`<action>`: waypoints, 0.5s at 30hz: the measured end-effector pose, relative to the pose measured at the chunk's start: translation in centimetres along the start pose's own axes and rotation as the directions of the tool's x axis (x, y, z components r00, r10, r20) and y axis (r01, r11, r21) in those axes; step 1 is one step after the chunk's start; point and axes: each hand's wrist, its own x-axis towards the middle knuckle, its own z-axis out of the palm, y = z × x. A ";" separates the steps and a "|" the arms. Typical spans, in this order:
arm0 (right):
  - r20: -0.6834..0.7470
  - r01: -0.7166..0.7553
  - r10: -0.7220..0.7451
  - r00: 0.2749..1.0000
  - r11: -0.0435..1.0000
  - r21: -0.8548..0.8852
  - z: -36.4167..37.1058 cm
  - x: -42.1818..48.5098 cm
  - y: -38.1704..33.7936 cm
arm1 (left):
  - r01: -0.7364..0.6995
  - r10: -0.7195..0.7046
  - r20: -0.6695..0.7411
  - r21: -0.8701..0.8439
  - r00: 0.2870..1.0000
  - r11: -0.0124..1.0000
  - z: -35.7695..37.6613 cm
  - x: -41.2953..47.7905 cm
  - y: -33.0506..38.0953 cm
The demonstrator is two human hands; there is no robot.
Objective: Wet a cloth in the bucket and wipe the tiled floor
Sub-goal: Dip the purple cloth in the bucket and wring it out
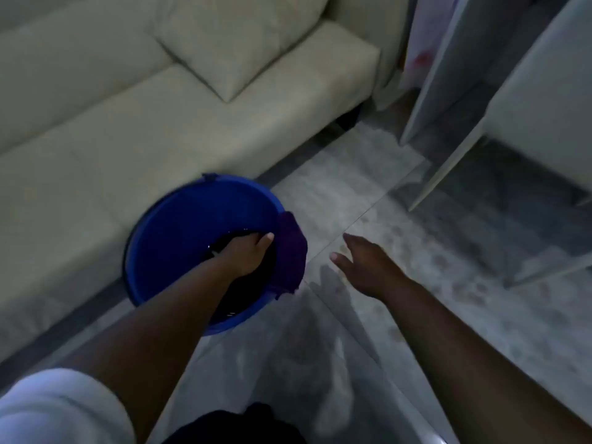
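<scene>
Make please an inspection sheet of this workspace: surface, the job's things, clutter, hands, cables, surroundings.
Surface: tiled floor, light grey, with a wet-looking sheen near the person and faint reddish marks on the right.
Job's things: blue bucket stands on the floor against the sofa, dark water inside; purple cloth hangs over its right rim.
Clutter: nothing seen.
Hands: left hand is down in the bucket, at the water; whether it grips anything cannot be told. Right hand is over the floor, fingers spread, holding nothing.
Cables: nothing seen.
Surroundings: cream sofa with a cushion on the left; pale cabinet panels on the right.
</scene>
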 end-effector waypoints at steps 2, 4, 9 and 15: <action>0.022 -0.033 0.030 0.999 0.985 0.170 4.9 3.0 1.2 | 0.097 -0.093 0.034 -0.185 0.995 0.978 3.2 3.2 -1.4; 0.058 -0.073 0.056 0.997 0.933 0.353 9.7 6.2 2.2 | 0.156 -0.143 0.064 -0.447 0.988 0.881 5.9 6.7 -2.1; 0.157 -0.145 0.008 0.988 0.441 0.886 14.8 12.2 2.7 | 0.081 -0.209 -0.040 -0.838 0.977 0.539 9.1 13.0 -2.3; 0.019 -0.013 -0.119 0.993 0.052 0.999 15.5 13.5 3.0 | 0.096 -0.106 0.041 -0.804 0.994 0.587 8.8 11.6 -4.0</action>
